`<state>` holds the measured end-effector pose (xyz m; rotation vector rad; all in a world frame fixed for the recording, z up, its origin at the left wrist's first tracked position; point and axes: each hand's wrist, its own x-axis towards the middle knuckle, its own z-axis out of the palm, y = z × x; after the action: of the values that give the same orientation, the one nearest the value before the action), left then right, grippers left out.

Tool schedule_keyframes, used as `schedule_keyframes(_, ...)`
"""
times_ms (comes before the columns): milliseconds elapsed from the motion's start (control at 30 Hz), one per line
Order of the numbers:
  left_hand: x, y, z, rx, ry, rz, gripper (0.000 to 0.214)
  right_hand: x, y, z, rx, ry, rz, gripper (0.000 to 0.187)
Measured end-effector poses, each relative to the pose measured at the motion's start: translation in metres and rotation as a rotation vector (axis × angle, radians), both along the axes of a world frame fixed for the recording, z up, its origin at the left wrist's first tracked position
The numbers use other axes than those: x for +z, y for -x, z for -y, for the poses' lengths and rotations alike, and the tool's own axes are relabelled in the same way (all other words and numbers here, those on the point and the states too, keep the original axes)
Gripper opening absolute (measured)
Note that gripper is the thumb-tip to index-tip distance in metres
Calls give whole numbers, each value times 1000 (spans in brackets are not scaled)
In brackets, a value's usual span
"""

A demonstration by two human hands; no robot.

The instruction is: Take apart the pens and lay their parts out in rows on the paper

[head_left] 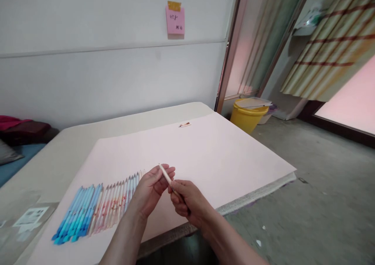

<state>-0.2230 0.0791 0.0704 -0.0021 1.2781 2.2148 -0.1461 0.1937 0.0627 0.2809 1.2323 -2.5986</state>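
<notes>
A slim white pen (165, 174) slants between my hands, its narrow tip pointing up and left. My right hand (187, 201) is closed around its lower part, so that end is mostly hidden. Beside the upper part is my left hand (154, 187), palm turned inward and fingers stretched out. Its thumb lies close to the pen; whether it touches I cannot tell. To the left, a row of blue pens (79, 212) lies side by side on the pale pink sheet (222, 151). Next to them are pale pens with pink and red patterns (113, 204), partly covered by my left forearm.
Near the sheet's far edge lies a small pen-like item (184, 125) with brown and red details. A yellow bin (249, 118) stands on the floor beyond the table's right corner. A pink note (175, 21) is taped to the white wall (102, 77) behind.
</notes>
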Motion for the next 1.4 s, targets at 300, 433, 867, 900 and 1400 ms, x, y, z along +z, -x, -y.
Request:
schedule_keyframes(300,-3,0,-1,130,58,-66,19,1,4,11,-121,-330,-8,20)
schedule_keyframes(433,-3,-2,0,177,83,-83,21,-6,4,13,-161,-473,-62,22)
schedule_keyframes(867,-1,-2,2,89,109,-80,20,-8,3,15,-122,-257,17,27)
schedule_keyframes(900,0,-2,2,37,88,-45,24,-7,3,14,-117,-205,18,29)
schedule_keyframes(1400,-4,-4,0,7,153,-174,18,-7,4,13,-132,-180,30,28)
